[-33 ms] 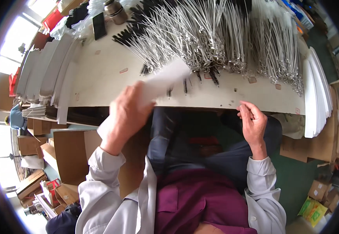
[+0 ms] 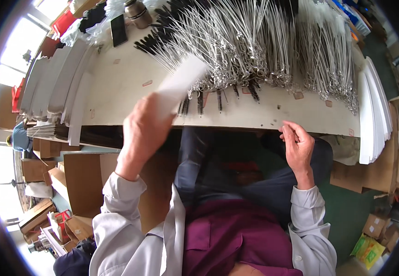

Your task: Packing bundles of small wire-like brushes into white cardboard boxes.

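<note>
Two bare hands over a pale surface (image 2: pixel 130 87), seen from the head view. Left hand (image 2: pixel 143 133) raised above the near edge, fingers closed on a white card (image 2: pixel 181 82), blurred, slanting up and away toward the heap of wire brushes (image 2: pixel 236 41). Right hand (image 2: pixel 298 147) at the near edge of the surface, well apart from the left, fingers curled loosely inward; cannot tell whether anything is pinched between them. Wire brushes massed across the far half of the surface, metal stems fanned out, looped ends toward the near side, a few black bristle tips (image 2: pixel 218 99) poking out just below the heap and close under the card. Second bundle of wire brushes (image 2: pixel 328 60) to the right, near a stack of white sheets (image 2: pixel 374 106) along the right end of the surface. More stacked white sheets (image 2: pixel 54 87) at the left end. Dark phone (image 2: pixel 118 30) and metal flask (image 2: pixel 137 13) at the far left corner. Cardboard boxes (image 2: pixel 77 179) on the floor to the left, below the surface
</note>
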Demonstrator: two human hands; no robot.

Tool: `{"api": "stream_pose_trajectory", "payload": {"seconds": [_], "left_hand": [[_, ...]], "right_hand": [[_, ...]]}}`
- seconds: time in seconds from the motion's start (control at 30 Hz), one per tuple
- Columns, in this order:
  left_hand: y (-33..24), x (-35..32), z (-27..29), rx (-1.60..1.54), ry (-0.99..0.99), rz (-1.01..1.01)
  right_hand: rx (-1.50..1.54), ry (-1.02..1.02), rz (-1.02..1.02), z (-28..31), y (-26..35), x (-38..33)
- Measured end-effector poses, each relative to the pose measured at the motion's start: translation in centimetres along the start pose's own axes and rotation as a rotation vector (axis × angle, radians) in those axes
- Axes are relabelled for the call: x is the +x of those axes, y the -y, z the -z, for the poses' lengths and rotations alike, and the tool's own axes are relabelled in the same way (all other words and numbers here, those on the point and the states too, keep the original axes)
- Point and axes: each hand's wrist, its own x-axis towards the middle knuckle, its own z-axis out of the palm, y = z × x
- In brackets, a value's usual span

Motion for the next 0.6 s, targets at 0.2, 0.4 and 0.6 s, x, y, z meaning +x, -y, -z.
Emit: {"api": "stream_pose_trajectory", "payload": {"seconds": [0.2,0.4,0.6], "left_hand": [[7.4,2.4,-0.7,0.124,-0.025,0.426],[9.5,5.7,-2.2,0.355,0.153,0.521],[7.5,7.2,-1.4,0.368,0.253,0.402]], "right_hand": [[-0.014,0.045,0.018,-0.4,0.1,0.3],[-0.058,0.033,0.083,-0.6,0.9,1.7],[-0.145,0.063,0.191,-1.5,2.4,2.6]]}}
